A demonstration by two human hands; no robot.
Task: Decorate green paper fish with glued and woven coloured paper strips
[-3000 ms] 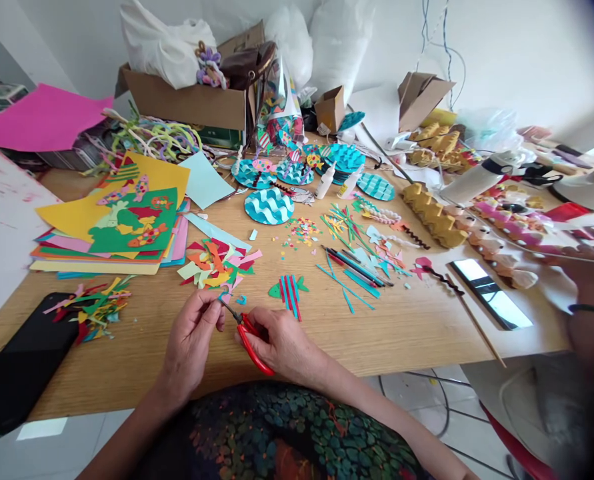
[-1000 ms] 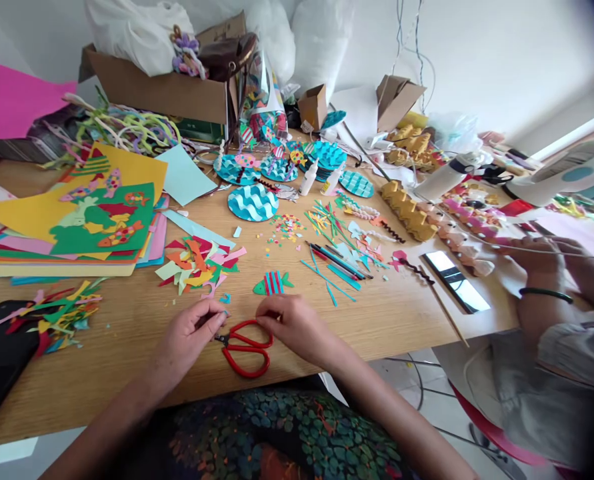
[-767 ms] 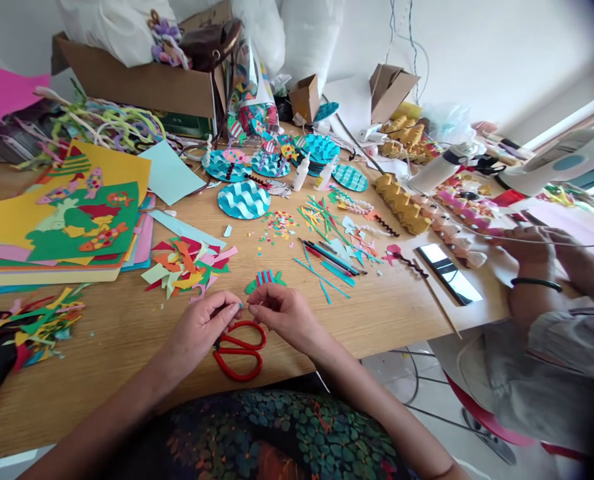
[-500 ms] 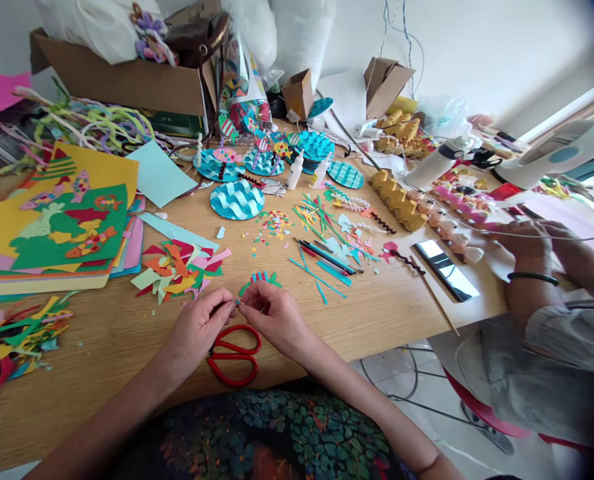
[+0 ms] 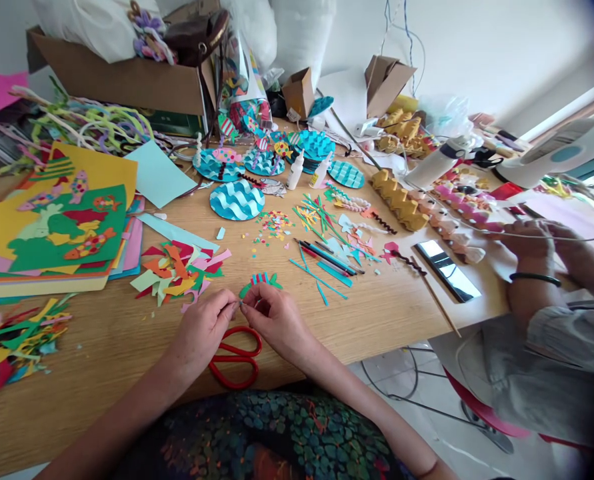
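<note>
My left hand point(image 5: 207, 325) and my right hand point(image 5: 275, 321) meet fingertip to fingertip above the table's front part. Both are closed in a pinch; a tiny bluish bit shows between the fingertips, too small to name. Just beyond my right hand lies a green paper fish point(image 5: 260, 280) with red and blue stripes, partly covered by my fingers. Red-handled scissors point(image 5: 237, 381) rest below my hands, their blades hidden under my left hand. A heap of coloured paper scraps point(image 5: 179, 270) lies beyond my left hand.
Pencils point(image 5: 329, 257) and thin blue strips lie right of my hands, with paper dots point(image 5: 275, 225) behind. Two glue bottles point(image 5: 295, 170) stand near wavy blue discs point(image 5: 237, 200). A phone point(image 5: 447, 270) lies at right, near another person's hands point(image 5: 531, 243). Paper sheets point(image 5: 121, 227) are stacked at left.
My hands stay pinched together at nearly the same spot, with only a slight shift of the fingers. The view has moved very little.
</note>
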